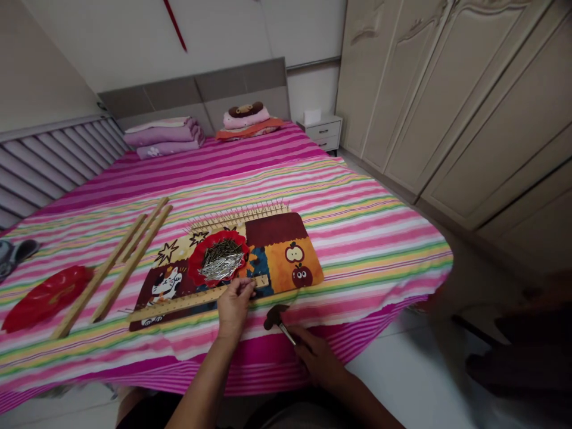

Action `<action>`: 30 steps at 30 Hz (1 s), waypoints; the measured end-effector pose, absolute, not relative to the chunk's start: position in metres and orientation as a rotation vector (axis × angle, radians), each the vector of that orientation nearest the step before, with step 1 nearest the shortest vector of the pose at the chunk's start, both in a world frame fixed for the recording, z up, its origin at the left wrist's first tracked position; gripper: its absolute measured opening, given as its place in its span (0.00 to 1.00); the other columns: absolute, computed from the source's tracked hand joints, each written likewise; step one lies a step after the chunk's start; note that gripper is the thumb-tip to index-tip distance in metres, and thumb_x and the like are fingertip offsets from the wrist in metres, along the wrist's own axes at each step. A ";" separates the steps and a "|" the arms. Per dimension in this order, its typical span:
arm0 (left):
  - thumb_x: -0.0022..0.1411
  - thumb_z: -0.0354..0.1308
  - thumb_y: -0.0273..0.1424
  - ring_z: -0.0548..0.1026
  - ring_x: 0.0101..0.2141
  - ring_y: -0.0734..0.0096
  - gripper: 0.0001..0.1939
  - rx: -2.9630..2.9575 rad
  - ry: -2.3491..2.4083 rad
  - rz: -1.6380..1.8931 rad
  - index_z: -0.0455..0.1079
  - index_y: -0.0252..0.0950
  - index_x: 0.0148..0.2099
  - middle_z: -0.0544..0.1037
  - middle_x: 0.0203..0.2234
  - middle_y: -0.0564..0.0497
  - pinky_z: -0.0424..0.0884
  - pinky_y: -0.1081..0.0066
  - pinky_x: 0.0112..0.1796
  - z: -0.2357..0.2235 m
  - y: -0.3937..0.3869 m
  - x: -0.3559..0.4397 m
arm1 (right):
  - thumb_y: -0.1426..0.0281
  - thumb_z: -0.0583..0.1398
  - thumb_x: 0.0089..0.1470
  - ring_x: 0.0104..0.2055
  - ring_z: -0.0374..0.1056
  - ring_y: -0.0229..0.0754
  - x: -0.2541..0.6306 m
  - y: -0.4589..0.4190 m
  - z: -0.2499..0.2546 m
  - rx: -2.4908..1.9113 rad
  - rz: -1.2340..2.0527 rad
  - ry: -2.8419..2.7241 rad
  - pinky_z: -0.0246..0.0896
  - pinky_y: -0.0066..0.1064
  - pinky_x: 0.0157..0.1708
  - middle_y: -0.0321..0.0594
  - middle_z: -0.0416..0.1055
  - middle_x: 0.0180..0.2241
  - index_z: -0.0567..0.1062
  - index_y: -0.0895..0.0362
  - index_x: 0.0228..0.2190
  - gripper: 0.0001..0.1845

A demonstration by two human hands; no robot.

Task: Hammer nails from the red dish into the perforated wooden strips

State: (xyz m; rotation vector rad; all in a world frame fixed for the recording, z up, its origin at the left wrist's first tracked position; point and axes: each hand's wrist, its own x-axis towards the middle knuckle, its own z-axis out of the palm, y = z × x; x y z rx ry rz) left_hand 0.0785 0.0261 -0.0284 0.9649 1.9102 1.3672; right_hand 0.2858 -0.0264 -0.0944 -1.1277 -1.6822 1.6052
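My left hand (234,305) rests at a light wooden strip (179,305) near the bed's front edge, thumb and fingers pinched together near its right part. Whatever lies between those fingertips is too small to make out. A row of small dark marks runs along the strip. My right hand (316,351) grips a hammer (276,317) by its handle, the dark head just right of my left hand. Beyond the strip, a red scalloped dish (193,262) holds many loose nails (222,260). Both lie on a patterned mat (286,229) with cat and apple pictures.
Another wooden strip (239,218) bristling with upright nails lies along the mat's far edge. Several bare wooden strips (129,271) and a red plate (47,298) are at the left. Folded bedding (165,136) sits by the headboard; wardrobes (415,89) stand right of the bed.
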 end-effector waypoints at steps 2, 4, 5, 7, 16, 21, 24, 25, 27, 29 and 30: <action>0.41 0.62 0.43 0.72 0.22 0.73 0.16 0.964 1.914 1.371 0.71 0.37 0.29 0.76 0.22 0.54 0.68 0.73 0.28 -0.032 0.027 0.078 | 0.76 0.52 0.52 0.51 0.67 0.44 0.286 -0.026 -0.095 -1.103 1.612 -1.695 0.58 0.36 0.52 0.39 0.72 0.49 0.72 0.54 0.50 0.24; 0.41 0.62 0.43 0.72 0.22 0.73 0.17 0.947 1.896 1.388 0.71 0.36 0.29 0.76 0.22 0.54 0.68 0.72 0.27 -0.035 0.027 0.078 | 0.76 0.52 0.51 0.53 0.65 0.44 0.287 -0.025 -0.095 -1.092 1.617 -1.702 0.57 0.36 0.54 0.39 0.71 0.51 0.71 0.55 0.51 0.25; 0.40 0.62 0.43 0.72 0.22 0.73 0.17 0.934 1.882 1.398 0.71 0.36 0.29 0.76 0.22 0.54 0.68 0.72 0.27 -0.037 0.028 0.078 | 0.76 0.52 0.51 0.53 0.65 0.44 0.287 -0.025 -0.095 -1.092 1.617 -1.702 0.56 0.36 0.54 0.39 0.71 0.51 0.71 0.55 0.51 0.25; 0.40 0.63 0.44 0.72 0.22 0.74 0.17 0.917 1.858 1.414 0.70 0.36 0.29 0.75 0.22 0.54 0.69 0.72 0.27 -0.038 0.028 0.078 | 0.77 0.52 0.51 0.53 0.66 0.43 0.286 -0.024 -0.095 -1.095 1.615 -1.704 0.57 0.36 0.54 0.39 0.71 0.51 0.71 0.54 0.51 0.25; 0.45 0.59 0.44 0.72 0.23 0.73 0.16 1.123 1.950 1.329 0.72 0.37 0.31 0.74 0.20 0.54 0.68 0.73 0.29 -0.047 0.025 0.075 | 0.75 0.52 0.53 0.48 0.69 0.43 0.293 -0.030 -0.069 -1.095 1.539 -1.748 0.62 0.35 0.49 0.40 0.74 0.48 0.68 0.53 0.54 0.26; 0.48 0.58 0.42 0.71 0.24 0.73 0.13 1.263 2.035 1.308 0.73 0.38 0.31 0.75 0.21 0.54 0.67 0.73 0.30 -0.049 0.022 0.074 | 0.69 0.50 0.59 0.28 0.69 0.39 0.294 -0.016 -0.013 -1.101 1.313 -1.754 0.65 0.29 0.32 0.37 0.74 0.27 0.67 0.56 0.53 0.22; 0.48 0.57 0.41 0.71 0.23 0.73 0.12 1.305 2.029 1.308 0.73 0.39 0.31 0.76 0.21 0.54 0.66 0.74 0.29 -0.049 0.021 0.075 | 0.72 0.50 0.58 0.33 0.71 0.40 0.285 0.000 0.015 -1.024 1.220 -1.833 0.66 0.30 0.37 0.38 0.76 0.32 0.66 0.54 0.54 0.22; 0.48 0.57 0.41 0.71 0.24 0.73 0.12 1.314 2.026 1.305 0.73 0.39 0.31 0.76 0.21 0.53 0.67 0.73 0.29 -0.048 0.021 0.075 | 0.73 0.50 0.58 0.34 0.72 0.41 0.281 0.005 0.021 -0.993 1.184 -1.865 0.66 0.30 0.38 0.38 0.76 0.33 0.66 0.53 0.54 0.23; 0.49 0.56 0.40 0.72 0.24 0.72 0.12 1.340 2.034 1.292 0.73 0.38 0.31 0.76 0.22 0.53 0.67 0.73 0.29 -0.046 0.021 0.076 | 0.74 0.49 0.58 0.39 0.72 0.42 0.272 0.013 0.026 -0.930 1.105 -1.911 0.66 0.32 0.41 0.40 0.76 0.39 0.65 0.53 0.55 0.24; 0.50 0.56 0.39 0.72 0.24 0.72 0.11 1.380 2.049 1.267 0.73 0.39 0.31 0.76 0.23 0.53 0.66 0.73 0.30 -0.043 0.021 0.077 | 0.75 0.49 0.58 0.46 0.71 0.44 0.264 0.018 0.025 -0.873 1.044 -1.957 0.64 0.35 0.47 0.44 0.73 0.47 0.64 0.55 0.56 0.25; 0.50 0.55 0.39 0.71 0.24 0.73 0.10 1.405 2.058 1.248 0.72 0.39 0.30 0.76 0.22 0.53 0.66 0.74 0.30 -0.042 0.020 0.077 | 0.75 0.48 0.57 0.49 0.69 0.45 0.260 0.019 0.023 -0.851 1.033 -1.986 0.63 0.36 0.49 0.45 0.71 0.50 0.64 0.56 0.56 0.25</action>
